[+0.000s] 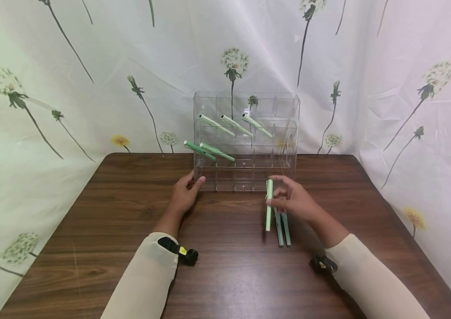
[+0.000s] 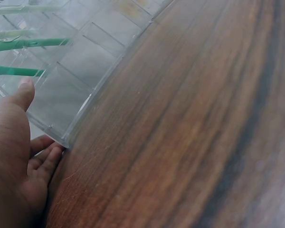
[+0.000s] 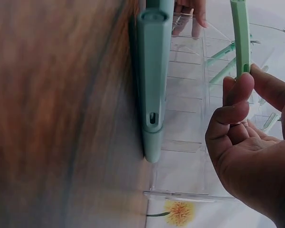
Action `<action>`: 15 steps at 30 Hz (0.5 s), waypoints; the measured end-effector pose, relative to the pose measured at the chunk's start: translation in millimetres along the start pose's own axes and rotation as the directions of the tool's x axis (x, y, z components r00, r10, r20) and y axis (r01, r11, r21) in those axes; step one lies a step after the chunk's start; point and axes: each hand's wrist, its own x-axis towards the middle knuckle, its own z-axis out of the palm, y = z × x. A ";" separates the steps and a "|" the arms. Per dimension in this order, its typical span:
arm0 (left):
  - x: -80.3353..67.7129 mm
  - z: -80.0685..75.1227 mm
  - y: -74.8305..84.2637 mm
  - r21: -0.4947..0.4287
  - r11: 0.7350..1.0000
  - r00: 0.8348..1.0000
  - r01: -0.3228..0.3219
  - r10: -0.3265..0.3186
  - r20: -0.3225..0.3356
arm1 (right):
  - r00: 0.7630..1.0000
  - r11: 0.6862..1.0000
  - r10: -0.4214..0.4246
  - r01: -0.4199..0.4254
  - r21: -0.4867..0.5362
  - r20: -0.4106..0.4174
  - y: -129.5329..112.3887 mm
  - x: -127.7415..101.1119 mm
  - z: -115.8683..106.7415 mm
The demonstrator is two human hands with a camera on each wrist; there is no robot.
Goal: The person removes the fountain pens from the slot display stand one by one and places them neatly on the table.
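My right hand (image 1: 295, 199) pinches a light green pen (image 1: 268, 212) between thumb and fingers, held upright above the table in front of the rack's right part. The same pen (image 3: 242, 40) shows its clip-free barrel in the right wrist view. My left hand (image 1: 185, 192) grips the lower left side of a clear plastic pen rack (image 1: 243, 186), its thumb in front and fingers at the bottom corner (image 2: 61, 142). Three pale green pens (image 1: 216, 125) lean in a middle tier. Below them lean a dark green pen (image 1: 199, 150) and a light green pen (image 1: 217, 152).
Two grey-green pens (image 1: 282, 230) lie side by side on the brown wooden table (image 1: 225, 274), just under my right hand. A white curtain (image 1: 169, 57) printed with dandelions hangs behind the rack and along both sides.
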 end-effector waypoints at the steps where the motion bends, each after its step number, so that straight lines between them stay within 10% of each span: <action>1: -0.1 0.1 0.0 -0.005 1.000 1.000 -0.002 0.002 -0.001 | 1.000 1.000 0.002 -0.002 0.006 0.003 0.9 -0.3 0.1; 15: -0.2 0.8 0.8 -0.015 1.000 1.000 -0.024 0.024 0.003 | 1.000 1.000 -0.002 0.002 -0.020 0.008 16.1 0.2 -1.5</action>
